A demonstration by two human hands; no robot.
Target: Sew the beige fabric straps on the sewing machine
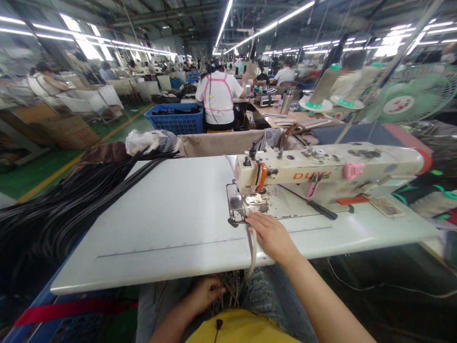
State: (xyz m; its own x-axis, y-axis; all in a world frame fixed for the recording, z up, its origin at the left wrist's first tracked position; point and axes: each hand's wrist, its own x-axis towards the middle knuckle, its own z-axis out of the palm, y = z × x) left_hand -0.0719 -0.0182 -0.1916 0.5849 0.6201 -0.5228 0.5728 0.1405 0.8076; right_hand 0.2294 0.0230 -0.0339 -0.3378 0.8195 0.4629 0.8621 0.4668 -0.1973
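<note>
My right hand [270, 235] lies flat on the white sewing table [171, 224], fingers pressing a pale strap [252, 247] just in front of the needle plate [236, 208] of a cream sewing machine [321, 169]. The strap hangs over the table's front edge toward my lap. Below the edge, my left hand [207, 291] is closed on a bundle of thin straps [230, 290] resting in my lap.
A thick pile of black straps [71, 205] covers the table's left side. A blue crate with a red strap [64, 312] sits low left. Thread cones [323, 88] and a fan [414, 95] stand behind the machine. A person in white [217, 97] sits ahead by a blue basket [176, 119].
</note>
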